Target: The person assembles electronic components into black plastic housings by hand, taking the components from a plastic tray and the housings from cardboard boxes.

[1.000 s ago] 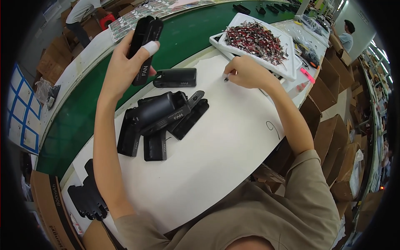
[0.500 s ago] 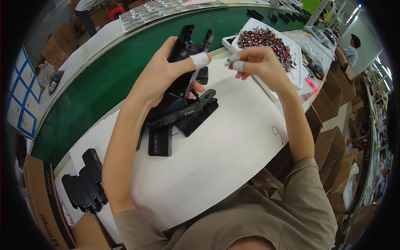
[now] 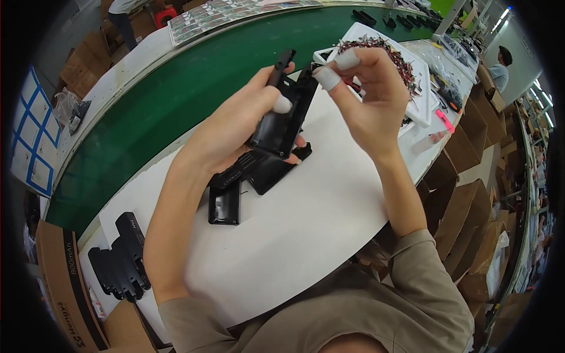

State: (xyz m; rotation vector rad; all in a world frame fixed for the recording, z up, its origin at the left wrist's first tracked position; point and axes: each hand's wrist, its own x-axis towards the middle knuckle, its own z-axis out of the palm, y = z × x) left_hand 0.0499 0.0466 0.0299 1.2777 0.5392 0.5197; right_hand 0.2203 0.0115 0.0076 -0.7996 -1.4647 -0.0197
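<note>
My left hand [image 3: 235, 120] is closed around a black plastic housing half [image 3: 279, 128], hollow side up and tilted, above the white table. White tape wraps its thumb. At the housing's far right end, my right hand [image 3: 376, 97] brings taped thumb and forefinger together in a pinch. Whatever lies between those fingertips is too small or hidden to name. Under the held piece, more black housings lie in a loose pile, among them an open shell [image 3: 225, 206] and a longer one [image 3: 268, 179] partly covered by my left hand.
A white foam tray [image 3: 425, 88] heaped with small red-and-black wired parts [image 3: 406, 67] stands at the right. Past the white table [image 3: 294, 229] runs a green conveyor belt [image 3: 118, 141]. Several black housings [image 3: 120, 259] sit at the left, near a cardboard box [image 3: 65, 282]. A pink marker [image 3: 444, 120] lies at the right.
The left hand has turned the housing so its hollow inside shows, and lowered it slightly. My right hand has moved left, from apart from it to its far end.
</note>
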